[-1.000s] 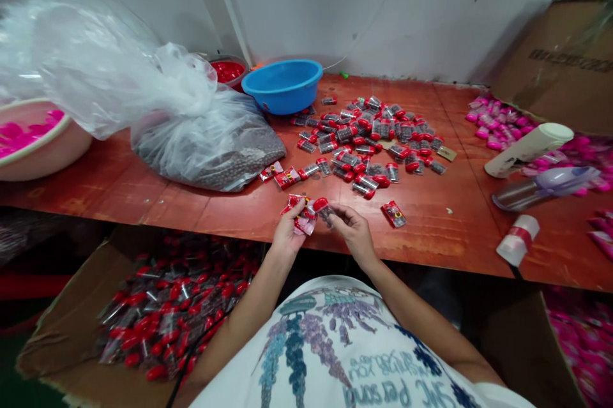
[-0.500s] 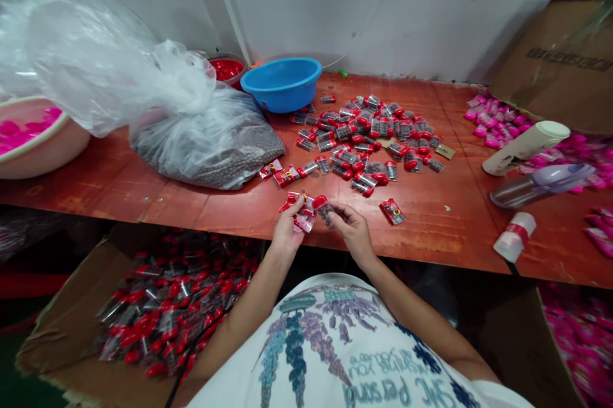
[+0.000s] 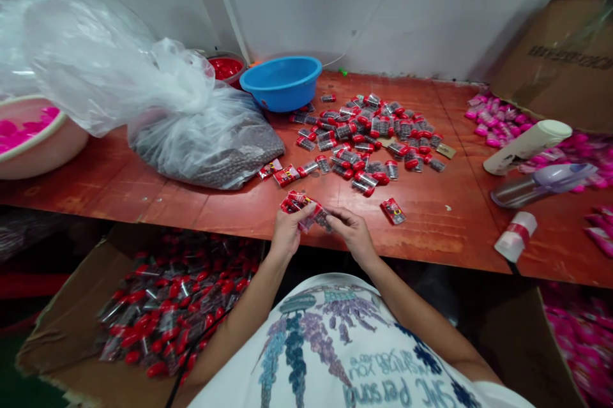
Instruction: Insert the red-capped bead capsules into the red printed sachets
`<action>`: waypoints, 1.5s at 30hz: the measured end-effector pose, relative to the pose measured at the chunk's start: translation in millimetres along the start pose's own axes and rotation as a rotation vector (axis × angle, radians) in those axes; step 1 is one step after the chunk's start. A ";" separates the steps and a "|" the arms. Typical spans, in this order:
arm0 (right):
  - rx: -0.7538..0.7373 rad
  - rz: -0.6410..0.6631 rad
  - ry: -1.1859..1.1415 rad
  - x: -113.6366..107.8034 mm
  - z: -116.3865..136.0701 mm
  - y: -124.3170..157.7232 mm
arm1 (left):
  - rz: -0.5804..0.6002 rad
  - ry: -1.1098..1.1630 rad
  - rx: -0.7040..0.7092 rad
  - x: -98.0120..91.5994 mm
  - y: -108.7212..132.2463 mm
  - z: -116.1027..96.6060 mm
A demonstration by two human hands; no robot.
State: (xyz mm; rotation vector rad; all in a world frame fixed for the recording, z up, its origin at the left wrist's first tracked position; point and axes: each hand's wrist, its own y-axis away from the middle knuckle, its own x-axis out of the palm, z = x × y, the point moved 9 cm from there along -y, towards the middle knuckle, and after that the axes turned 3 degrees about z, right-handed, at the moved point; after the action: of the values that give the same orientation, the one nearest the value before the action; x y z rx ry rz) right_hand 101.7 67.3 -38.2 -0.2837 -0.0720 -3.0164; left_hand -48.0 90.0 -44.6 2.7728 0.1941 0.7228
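My left hand is closed on several small red printed plastic packets at the table's front edge. Between my two hands is a small clear bottle with dark contents. The fingers of my right hand pinch its lower end, while its red cap end is covered by the packets and my left thumb. I cannot tell whether the bottle is inside a packet or only against it. Another red packet lies flat to the right, and two more packets lie ahead, near the bag.
A heap of red-capped bottles covers the table's middle. Behind it stands a blue basin. A bulging clear bag sits left. A tumbler and a purple-lidded bottle lie right. Below is an open carton of filled packs.
The bottle's red cap, in plain view before, is now covered at the packets. My left thumb has shifted right over it, and my hands are closer together.
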 end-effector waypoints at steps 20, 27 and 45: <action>-0.152 0.062 0.192 0.8 25.7 1.4 | 0.080 -0.232 0.063 5.7 5.6 -16.7; -0.096 0.022 0.068 0.5 16.4 5.2 | 0.167 -0.198 0.059 14.5 6.2 -20.5; -0.076 -0.096 0.063 -13.7 2.0 3.1 | 0.069 -0.077 -0.055 19.7 7.8 7.9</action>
State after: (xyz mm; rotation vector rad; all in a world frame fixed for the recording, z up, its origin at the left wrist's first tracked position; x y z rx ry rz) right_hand 115.8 65.7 -38.8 -0.1974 0.0349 -3.1252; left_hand -26.5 84.6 -39.9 2.7606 0.0622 0.6265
